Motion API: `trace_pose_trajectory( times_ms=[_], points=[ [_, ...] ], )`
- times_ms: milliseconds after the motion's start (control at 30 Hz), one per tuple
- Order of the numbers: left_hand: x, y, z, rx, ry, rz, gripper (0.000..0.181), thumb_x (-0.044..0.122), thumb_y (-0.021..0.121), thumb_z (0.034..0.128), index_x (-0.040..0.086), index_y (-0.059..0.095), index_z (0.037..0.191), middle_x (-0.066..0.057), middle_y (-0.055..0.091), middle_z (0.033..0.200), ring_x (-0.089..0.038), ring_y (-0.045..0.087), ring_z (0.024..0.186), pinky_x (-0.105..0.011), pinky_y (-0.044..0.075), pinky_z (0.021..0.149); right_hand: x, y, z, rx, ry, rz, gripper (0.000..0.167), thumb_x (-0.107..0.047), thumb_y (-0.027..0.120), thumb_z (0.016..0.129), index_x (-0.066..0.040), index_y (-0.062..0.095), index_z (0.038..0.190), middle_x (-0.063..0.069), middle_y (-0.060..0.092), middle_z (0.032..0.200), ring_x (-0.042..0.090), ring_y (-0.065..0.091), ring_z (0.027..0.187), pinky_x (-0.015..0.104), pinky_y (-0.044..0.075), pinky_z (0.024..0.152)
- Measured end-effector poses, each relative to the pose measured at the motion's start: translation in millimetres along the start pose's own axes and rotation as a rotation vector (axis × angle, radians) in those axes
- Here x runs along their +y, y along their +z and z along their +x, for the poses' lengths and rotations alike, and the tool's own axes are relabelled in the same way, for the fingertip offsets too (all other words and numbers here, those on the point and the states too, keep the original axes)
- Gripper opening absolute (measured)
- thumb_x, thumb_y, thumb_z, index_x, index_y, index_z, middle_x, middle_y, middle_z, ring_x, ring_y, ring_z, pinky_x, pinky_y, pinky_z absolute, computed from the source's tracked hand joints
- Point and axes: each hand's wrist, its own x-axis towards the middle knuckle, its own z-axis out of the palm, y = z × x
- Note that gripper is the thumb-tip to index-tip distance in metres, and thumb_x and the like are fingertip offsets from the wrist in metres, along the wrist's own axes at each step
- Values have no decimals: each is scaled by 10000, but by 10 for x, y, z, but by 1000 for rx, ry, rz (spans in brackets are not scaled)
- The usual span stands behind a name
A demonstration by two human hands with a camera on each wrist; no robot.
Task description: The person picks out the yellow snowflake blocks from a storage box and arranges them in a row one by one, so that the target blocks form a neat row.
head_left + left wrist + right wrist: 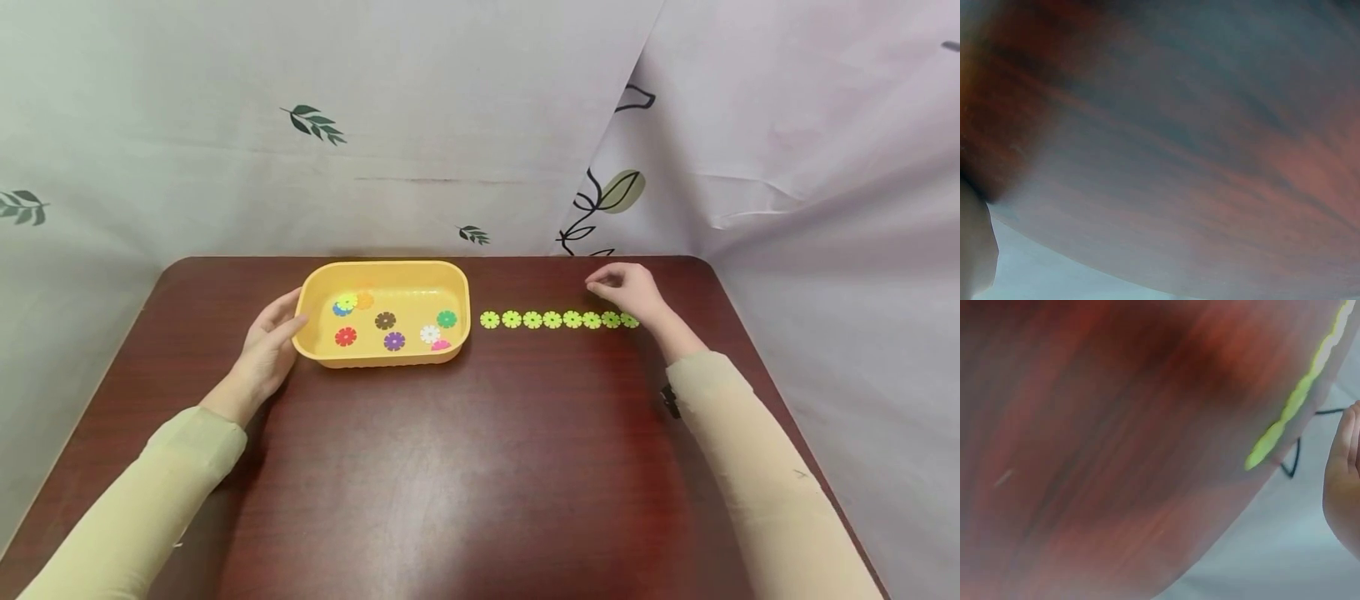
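My left hand [268, 350] grips the left end of a yellow plastic basin [382, 362], its thumb over the rim and its fingers along the outer wall. Inside lie several loose flower-shaped plastic discs, among them a red disc [346, 337], a purple disc [394, 341] and a green disc [446, 319]. To the right of the basin, a straight row of yellow-green flower discs [552, 320] lies on the table. Just behind the row's right part hovers my right hand [630, 287], fingers loosely bent and nothing visible in them. Its wrist partly covers the last disc.
The dark red-brown wooden table [420, 467] has rounded far corners. Behind it and at its sides hangs a pale curtain [450, 125] with leaf prints. A dark band [670, 401] shows at my right wrist. The left wrist view is blurred.
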Motion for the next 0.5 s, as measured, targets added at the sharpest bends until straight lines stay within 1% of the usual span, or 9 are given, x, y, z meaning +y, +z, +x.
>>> trace_pose_trajectory(
  times_ms=[133,233,333,500],
  points=[
    [-4,-13,-1,0,-4,-7,387,-68,494,1071,169,669,1323,75,668,1352,-44,649,1218,-165,576,990,-196,99,91,-12,-25,12,197,-150,719,1016,-9,792,1133,214,789,1099,163,687,900,237,512,817],
    [-6,-21,0,0,-6,-9,384,-66,498,1071,164,666,1329,69,669,1353,-52,655,1213,-170,580,986,-343,174,154,-21,-48,33,195,-145,716,1021,-10,789,1143,209,786,1114,253,697,940,287,527,841],
    [-7,-21,4,1,-7,-9,381,-63,501,1071,166,663,1329,68,666,1353,-53,653,1215,-169,579,986,-481,250,207,-34,-69,60,195,-148,719,1023,-16,787,1149,197,781,1136,275,700,954,296,540,845],
    [-4,-9,9,1,-6,2,373,-53,511,1072,169,659,1332,73,651,1364,-46,641,1231,-163,573,995,-710,381,292,-60,-101,114,207,-136,724,1017,8,778,1155,195,775,1132,296,712,956,308,559,848]
  ],
)
